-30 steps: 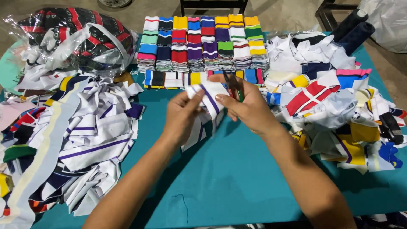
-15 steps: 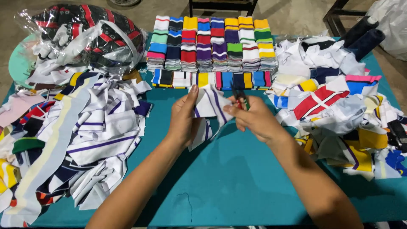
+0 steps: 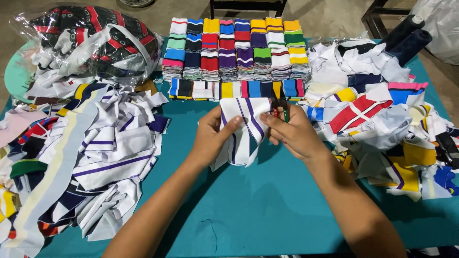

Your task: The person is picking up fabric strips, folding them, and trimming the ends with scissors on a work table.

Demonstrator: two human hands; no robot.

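Bagged bundle: a clear plastic bag (image 3: 91, 45) of dark, red-striped knit pieces sits at ten o'clock, set back from the working space.

Left heap: a loose pile of white cuffs with purple stripes (image 3: 103, 157) spreads at nine o'clock, within easy reach of the left arm (it reads as one sorted colour group).

Left hand: the left hand (image 3: 213, 138) pinches the white purple-striped rib strip (image 3: 246, 126), thumb on the front face and fingers behind, so the fabric stays folded and taut just above the teal table (image 3: 267, 210).

Strip: held at the centre of the view between both hands, its lower end hanging onto the table.

Right hand: the right hand (image 3: 294, 134) is closed round small scissors with red and green handles (image 3: 279, 112), the thumb pressing the strip's right edge; the blades are hidden, so I cannot tell whether they bite.

Stacks: neat stacks of folded striped cuffs (image 3: 234, 50) stand at twelve o'clock, ranked by colour.

Right heap: a mixed pile of collars and cuffs (image 3: 382, 124) lies at three o'clock, beside the scissor hand.
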